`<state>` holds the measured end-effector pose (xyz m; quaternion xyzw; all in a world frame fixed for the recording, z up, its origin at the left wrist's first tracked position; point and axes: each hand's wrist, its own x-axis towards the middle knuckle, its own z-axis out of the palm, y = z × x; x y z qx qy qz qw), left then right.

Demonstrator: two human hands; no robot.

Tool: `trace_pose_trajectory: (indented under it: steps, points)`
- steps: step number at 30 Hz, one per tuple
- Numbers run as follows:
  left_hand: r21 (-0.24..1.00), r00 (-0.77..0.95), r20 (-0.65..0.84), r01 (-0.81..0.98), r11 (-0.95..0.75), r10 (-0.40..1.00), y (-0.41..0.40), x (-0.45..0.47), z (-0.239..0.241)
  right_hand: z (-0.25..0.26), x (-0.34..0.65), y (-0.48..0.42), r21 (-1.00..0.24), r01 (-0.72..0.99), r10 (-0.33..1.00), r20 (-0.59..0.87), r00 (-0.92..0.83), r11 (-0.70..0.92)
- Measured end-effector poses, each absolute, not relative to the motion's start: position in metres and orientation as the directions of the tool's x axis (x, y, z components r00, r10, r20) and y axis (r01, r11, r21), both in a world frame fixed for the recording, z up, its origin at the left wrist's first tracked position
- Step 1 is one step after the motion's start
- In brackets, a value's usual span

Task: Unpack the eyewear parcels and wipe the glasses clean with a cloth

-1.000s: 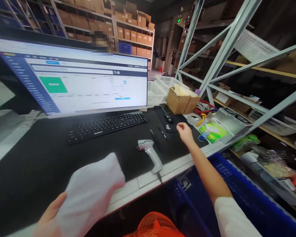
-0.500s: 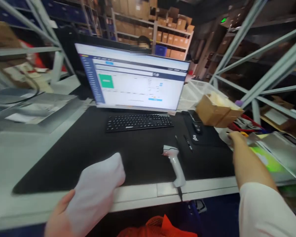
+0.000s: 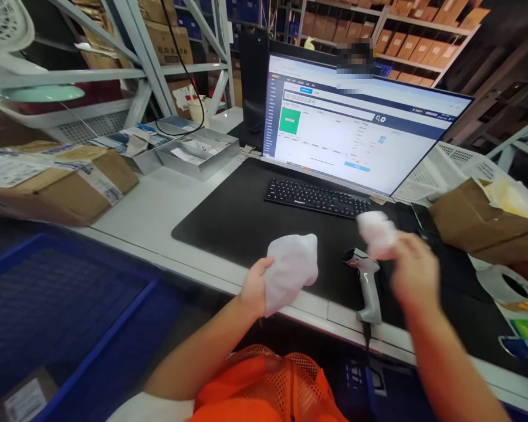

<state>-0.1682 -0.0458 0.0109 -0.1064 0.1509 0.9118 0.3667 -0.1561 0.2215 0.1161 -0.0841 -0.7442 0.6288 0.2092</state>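
My left hand [image 3: 254, 288] is closed around the lower left end of a white wrapped packet [image 3: 291, 269], held just above the front edge of the desk. What the white wrapping contains is hidden. My right hand [image 3: 416, 271] grips a smaller white crumpled wrapped bundle [image 3: 375, 231]; both are blurred by motion. This bundle is above the black desk mat [image 3: 229, 214], near the right end of the keyboard [image 3: 317, 198]. A grey-white barcode scanner [image 3: 369, 293] lies between my hands, its cable hanging over the desk edge.
Behind the keyboard stands a lit monitor [image 3: 356, 129]. Cardboard boxes [image 3: 479, 217] and a roll of tape [image 3: 506, 281] sit at right. To the left are a metal tray [image 3: 202, 161], a taped carton [image 3: 66, 187] and a blue crate [image 3: 118, 316] below the desk. Someone is partly visible behind the monitor.
My right hand has come back from the items at the right and now carries the small white bundle over the mat. My left hand still holds the packet. The view has turned left.
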Motion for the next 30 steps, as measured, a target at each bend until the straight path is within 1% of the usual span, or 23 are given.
trace_pose_trajectory:
  steps: [1, 2, 3, 5, 6, 10, 12, 13, 15, 17, 18, 19, 20, 22, 24, 25, 26, 27, 29, 30]
  points:
    - [0.196, -0.696, -0.309, -0.713, -0.673, 0.648, -0.039, -0.164, 0.014, 0.1, -0.147, 0.193, -0.954, -0.164, 0.332, 0.244, -0.911, 0.252]
    - [0.195, -0.693, -0.308, -0.717, -0.669, 0.652, -0.034, -0.16, 0.017, 0.086, -0.139, 0.166, -0.905, -0.235, 0.162, 0.307, -0.938, 0.354]
    - [0.194, -0.697, -0.305, -0.712, -0.675, 0.649, -0.03, -0.157, 0.019, 0.074, -0.133, 0.144, -0.853, -0.335, 0.002, 0.366, -0.931, 0.401]
    - [0.195, -0.719, -0.3, -0.69, -0.697, 0.627, -0.026, -0.15, 0.023, 0.055, -0.126, 0.113, -0.782, -0.464, -0.131, 0.453, -0.882, 0.417]
    - [0.202, -0.731, -0.301, -0.677, -0.708, 0.613, -0.025, -0.147, 0.025, 0.049, -0.126, 0.103, -0.755, -0.507, -0.148, 0.494, -0.857, 0.417]
    - [0.247, -0.769, -0.287, -0.635, -0.732, 0.571, -0.03, -0.141, 0.031, 0.039, -0.13, 0.089, -0.685, -0.584, -0.128, 0.595, -0.794, 0.435]
    - [0.256, -0.805, -0.259, -0.591, -0.765, 0.534, -0.033, -0.141, 0.036, 0.037, -0.125, 0.085, -0.644, -0.638, -0.171, 0.635, -0.754, 0.423]
    - [0.262, -0.815, -0.245, -0.577, -0.773, 0.525, -0.036, -0.141, 0.039, 0.037, -0.12, 0.083, -0.614, -0.676, -0.221, 0.652, -0.726, 0.408]
    - [0.269, -0.82, -0.209, -0.572, -0.775, 0.532, -0.041, -0.141, 0.042, 0.035, -0.103, 0.083, -0.535, -0.762, -0.372, 0.666, -0.646, 0.365]
    - [0.249, -0.812, -0.178, -0.583, -0.773, 0.555, -0.046, -0.141, 0.043, 0.033, -0.083, 0.09, -0.491, -0.811, -0.519, 0.626, -0.583, 0.318]
    - [0.233, -0.811, -0.17, -0.585, -0.777, 0.56, -0.048, -0.141, 0.043, 0.032, -0.074, 0.096, -0.493, -0.814, -0.556, 0.601, -0.574, 0.307]
    - [0.221, -0.81, -0.172, -0.587, -0.779, 0.561, -0.049, -0.141, 0.042, 0.033, -0.066, 0.104, -0.51, -0.8, -0.558, 0.582, -0.591, 0.315]
    - [0.216, -0.804, -0.191, -0.594, -0.775, 0.563, -0.049, -0.142, 0.04, 0.036, -0.06, 0.112, -0.532, -0.774, -0.518, 0.58, -0.629, 0.344]
    - [0.219, -0.765, -0.274, -0.64, -0.737, 0.583, -0.047, -0.142, 0.037, 0.044, -0.056, 0.129, -0.545, -0.71, -0.355, 0.62, -0.7, 0.447]
    - [0.191, -0.699, -0.374, -0.702, -0.687, 0.61, -0.042, -0.142, 0.036, 0.054, -0.06, 0.14, -0.509, -0.648, -0.175, 0.694, -0.698, 0.566]
    - [0.155, -0.654, -0.408, -0.737, -0.658, 0.637, -0.039, -0.141, 0.036, 0.059, -0.065, 0.143, -0.484, -0.626, -0.133, 0.717, -0.684, 0.611]
    - [0.109, -0.604, -0.421, -0.774, -0.623, 0.676, -0.036, -0.14, 0.036, 0.062, -0.07, 0.143, -0.459, -0.618, -0.145, 0.716, -0.683, 0.638]
    - [0.058, -0.552, -0.415, -0.81, -0.584, 0.724, -0.033, -0.139, 0.037, 0.063, -0.074, 0.142, -0.436, -0.625, -0.208, 0.687, -0.696, 0.648]
    - [-0.031, -0.466, -0.361, -0.86, -0.51, 0.808, -0.029, -0.137, 0.038, 0.062, -0.083, 0.138, -0.377, -0.686, -0.407, 0.593, -0.695, 0.622]
    - [-0.053, -0.449, -0.332, -0.869, -0.492, 0.829, -0.028, -0.136, 0.038, 0.06, -0.086, 0.136, -0.343, -0.72, -0.494, 0.548, -0.675, 0.603]
